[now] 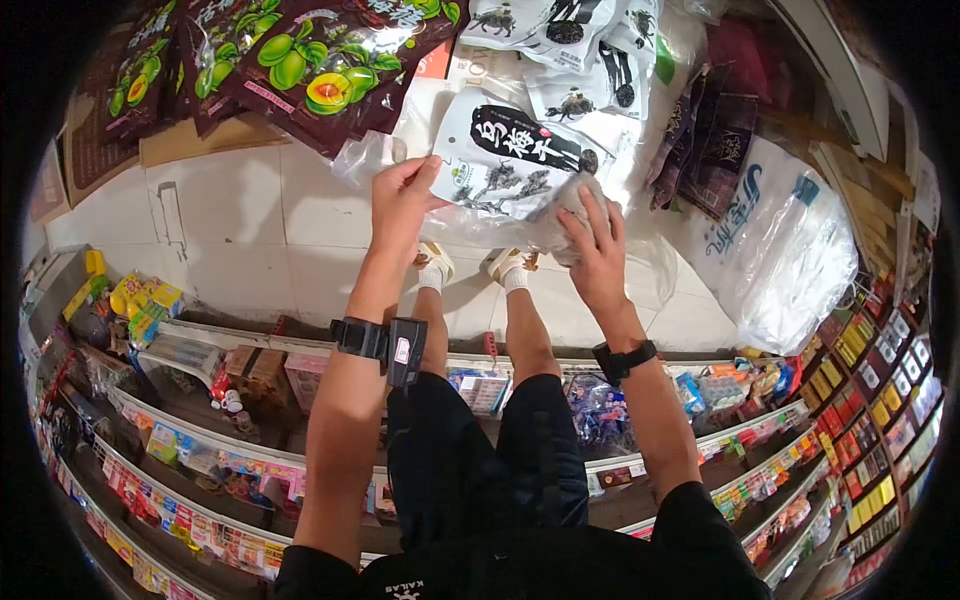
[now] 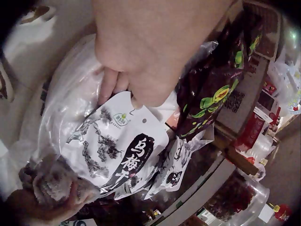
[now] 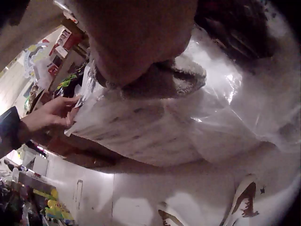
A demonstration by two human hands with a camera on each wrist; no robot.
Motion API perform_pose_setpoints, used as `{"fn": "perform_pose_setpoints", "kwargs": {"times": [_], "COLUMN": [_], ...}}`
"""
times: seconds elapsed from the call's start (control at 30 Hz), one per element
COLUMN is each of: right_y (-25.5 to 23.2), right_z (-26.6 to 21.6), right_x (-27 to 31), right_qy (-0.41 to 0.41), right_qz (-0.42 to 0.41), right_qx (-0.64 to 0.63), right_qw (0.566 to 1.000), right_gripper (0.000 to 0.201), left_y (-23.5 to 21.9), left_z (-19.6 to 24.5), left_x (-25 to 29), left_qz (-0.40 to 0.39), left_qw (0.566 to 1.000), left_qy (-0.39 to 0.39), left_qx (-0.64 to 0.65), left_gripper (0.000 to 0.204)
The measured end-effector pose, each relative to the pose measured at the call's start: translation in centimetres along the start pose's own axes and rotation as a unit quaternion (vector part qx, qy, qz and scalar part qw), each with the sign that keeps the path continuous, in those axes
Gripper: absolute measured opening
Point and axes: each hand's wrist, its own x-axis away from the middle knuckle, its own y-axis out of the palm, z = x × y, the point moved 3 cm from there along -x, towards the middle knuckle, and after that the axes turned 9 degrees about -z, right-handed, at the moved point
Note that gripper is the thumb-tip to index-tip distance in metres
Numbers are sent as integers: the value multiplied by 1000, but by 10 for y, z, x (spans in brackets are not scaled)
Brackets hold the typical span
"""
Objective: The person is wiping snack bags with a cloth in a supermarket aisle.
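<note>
A white snack pouch (image 1: pixel 512 160) with black brush lettering and a printed tree lies tilted in front of me. At its left corner my left hand (image 1: pixel 402 205) pinches the edge between thumb and fingers. My right hand (image 1: pixel 598 245) holds a bunched grey cloth (image 2: pixel 55 184) against the pouch's opposite end. The fingers spread over the cloth, which covers that corner in the head view. In the right wrist view the cloth (image 3: pixel 164 82) sits beneath the palm. Clear plastic (image 3: pixel 136 127) spreads beneath the pouch and the cloth.
Several similar white pouches (image 1: pixel 570 45) lie just beyond. Dark plum bags (image 1: pixel 325 80) are heaped at the left, dark packets (image 1: pixel 705 140) at the right. A bundle of white plastic bags (image 1: pixel 790 255) hangs at the right. Stocked shelves (image 1: pixel 190 440) stand close around the person's legs.
</note>
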Motion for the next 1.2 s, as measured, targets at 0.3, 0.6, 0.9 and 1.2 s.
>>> {"fn": "perform_pose_setpoints", "kwargs": {"times": [0.3, 0.6, 0.9, 1.2], "right_y": [-23, -29, -37, -52], "right_z": [10, -83, -47, -5], "right_x": [31, -126, -100, -70], "right_qy": [127, -105, -46, 36], "right_qz": [29, -41, 15, 61], "right_qx": [-115, 23, -28, -91], "right_qw": [985, 993, 998, 993], "right_gripper": [58, 44, 53, 58], "left_y": [-7, 8, 3, 0], "left_z": [-6, 2, -4, -11], "left_x": [-3, 5, 0, -6], "left_qz": [8, -76, -63, -55], "left_qw": [999, 985, 977, 976], "left_qy": [-9, 4, -7, 43], "left_qx": [-35, -155, -204, -207], "left_gripper": [32, 27, 18, 22]}}
